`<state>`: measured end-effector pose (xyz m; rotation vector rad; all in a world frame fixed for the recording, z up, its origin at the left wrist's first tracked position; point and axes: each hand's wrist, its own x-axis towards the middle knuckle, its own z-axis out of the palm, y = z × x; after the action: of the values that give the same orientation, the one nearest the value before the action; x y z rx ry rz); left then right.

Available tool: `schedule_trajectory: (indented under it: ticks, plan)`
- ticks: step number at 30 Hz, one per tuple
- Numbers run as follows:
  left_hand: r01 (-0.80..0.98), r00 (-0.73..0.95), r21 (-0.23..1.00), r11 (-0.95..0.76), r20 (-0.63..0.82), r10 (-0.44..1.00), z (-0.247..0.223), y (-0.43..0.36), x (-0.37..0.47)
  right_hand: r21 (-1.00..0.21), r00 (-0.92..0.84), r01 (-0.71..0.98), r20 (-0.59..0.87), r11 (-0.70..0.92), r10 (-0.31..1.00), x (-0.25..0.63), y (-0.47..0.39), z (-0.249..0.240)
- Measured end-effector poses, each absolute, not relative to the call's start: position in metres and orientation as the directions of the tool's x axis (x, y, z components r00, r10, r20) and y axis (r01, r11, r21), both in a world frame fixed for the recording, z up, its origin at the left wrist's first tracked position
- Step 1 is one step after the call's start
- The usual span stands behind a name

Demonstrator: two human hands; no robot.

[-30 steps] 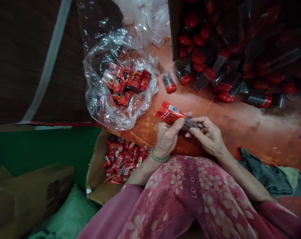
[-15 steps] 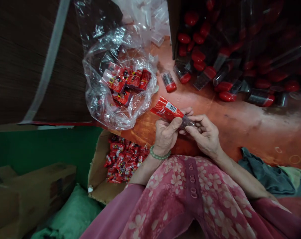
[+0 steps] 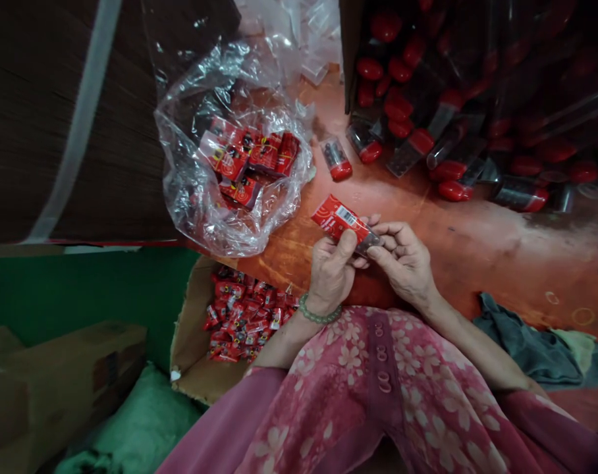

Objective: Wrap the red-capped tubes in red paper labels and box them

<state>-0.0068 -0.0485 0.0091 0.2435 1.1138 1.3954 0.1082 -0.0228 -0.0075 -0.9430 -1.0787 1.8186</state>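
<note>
A flat red printed plastic sleeve (image 3: 332, 216) with a white barcode slants between my hands above the table. My left hand (image 3: 330, 271) pinches its middle, thumb on top. At the sleeve's darker, see-through lower end, the thumb and fingers of my right hand (image 3: 408, 263) are closed on it. Just beyond lies a small clear bottle (image 3: 337, 159) with a red cap and dark contents. To the left, an open clear plastic bag (image 3: 173, 197) holds bundles of similar red sleeves (image 3: 265, 153).
Many red-capped clear bottles (image 3: 450, 171) spill from a dark box at the upper right. Below the table's left edge, a cardboard box (image 3: 193, 349) holds many red wrapped pieces (image 3: 242, 316). A dark cloth (image 3: 531, 342) lies at right on the orange tabletop (image 3: 481, 263).
The sleeve has turned slightly and looks flatter and wider, its upper end shifted a little right. Both hands keep hold of it.
</note>
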Motion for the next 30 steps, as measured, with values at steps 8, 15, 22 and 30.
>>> schedule_trajectory:
  ticks: [8, 15, 22, 30]
  plan:
    - [-0.679, -0.152, 0.671, 0.298, -0.525, 0.837, 0.009, -0.055, 0.002, -0.934, -0.37, -0.237, -0.167, -0.266, 0.914, 0.109, -0.018, -0.002]
    - [-0.617, -0.157, 0.728, 0.299, -0.487, 0.859, 0.01, -0.074, -0.018, -0.944, -0.574, -0.15, -0.158, -0.293, 0.803, 0.115, -0.018, -0.002]
    - [-0.056, -0.596, 0.889, 0.454, -0.394, 0.699, 0.015, -0.171, -0.114, -0.781, -0.646, 0.417, 0.106, 0.465, 0.756, 0.146, 0.014, 0.001]
    - [0.68, -0.65, 0.372, 0.632, -0.092, 0.754, 0.002, -0.285, -0.216, -0.587, -0.85, 0.408, 0.035, 0.699, 0.526, 0.133, 0.014, -0.021]
